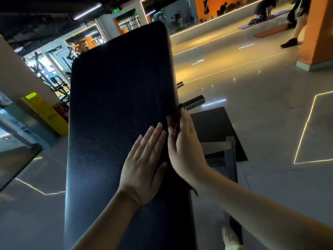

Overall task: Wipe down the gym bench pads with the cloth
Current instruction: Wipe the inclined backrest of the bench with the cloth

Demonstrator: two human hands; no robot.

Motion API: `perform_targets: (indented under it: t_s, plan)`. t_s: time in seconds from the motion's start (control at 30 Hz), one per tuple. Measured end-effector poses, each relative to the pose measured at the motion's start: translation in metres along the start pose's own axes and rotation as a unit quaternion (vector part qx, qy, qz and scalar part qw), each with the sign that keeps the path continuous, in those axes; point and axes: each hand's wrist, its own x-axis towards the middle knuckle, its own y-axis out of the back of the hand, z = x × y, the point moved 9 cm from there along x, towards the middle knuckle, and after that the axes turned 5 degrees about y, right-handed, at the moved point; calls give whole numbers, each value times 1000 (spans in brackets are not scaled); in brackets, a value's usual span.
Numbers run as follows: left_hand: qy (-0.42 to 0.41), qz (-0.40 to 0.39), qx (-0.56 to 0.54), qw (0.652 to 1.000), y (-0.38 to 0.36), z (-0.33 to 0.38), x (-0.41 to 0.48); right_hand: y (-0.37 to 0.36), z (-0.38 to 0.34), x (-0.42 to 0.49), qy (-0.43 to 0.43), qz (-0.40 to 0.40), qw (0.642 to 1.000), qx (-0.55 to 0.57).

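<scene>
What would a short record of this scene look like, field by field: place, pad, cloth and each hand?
place: gym with a glossy floor
bench pad: black, long, grained, running away from the camera
cloth: dark, mostly hidden between the right hand and the pad's right edge
left hand: flat on the pad's top, fingers straight
right hand: presses the cloth against the pad's right edge, fingers straight

- Place: a gym, where I stand.
- Black padded bench before me.
- Exercise machines, far left.
- Purple floor mat by a mirrored wall.
</scene>
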Motion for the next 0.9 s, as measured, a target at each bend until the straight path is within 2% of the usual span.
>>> perform_targets:
  t_s: [0.2,0.3,0.43,0.57,0.67,0.77,0.9]
  plan:
    - [-4,2,2,1000,3,4,0,9,3,24,-42,37,997,51]
    - [-4,4,0,1000,2,2,0,9,2,-11,-23,54,997,58]
    - [-7,5,4,1000,3,2,-1,1,8,-84,-8,25,996,87]
    - [-7,3,2,1000,4,2,0,-2,12,-108,-5,14,999,48]
    - [-5,5,-4,1000,5,2,-1,-3,5,-89,3,-10,999,42]
    - [-7,6,-10,1000,5,3,-1,0,1,-33,25,3,999,30]
    - [16,5,-3,1000,4,2,-1,0,7,65,-21,4,998,53]
